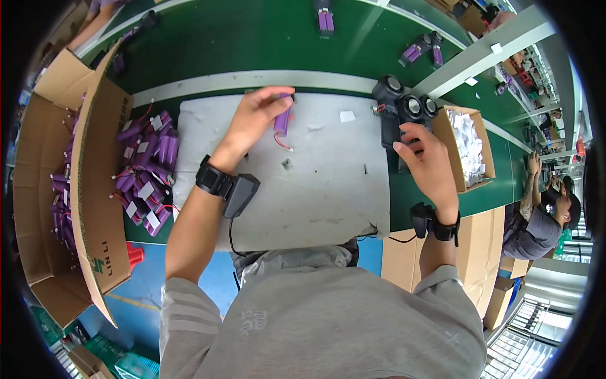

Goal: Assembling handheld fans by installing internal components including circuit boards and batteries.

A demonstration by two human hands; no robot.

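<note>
At the far left, an open cardboard box stands beside a heap of purple battery packs lying on the green bench just off the edge of a grey mat. Over the mat's far edge the left hand pinches one purple battery pack between thumb and fingers, its red wire hanging below. Further right, the right hand closes on a black speaker unit, next to a small carton of white slips.

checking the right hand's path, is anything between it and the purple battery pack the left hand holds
Nothing visible does. The left hand holds the battery pack above the grey mat; between it and the right hand, on the black fixture, lies bare mat with only small scraps.
</note>
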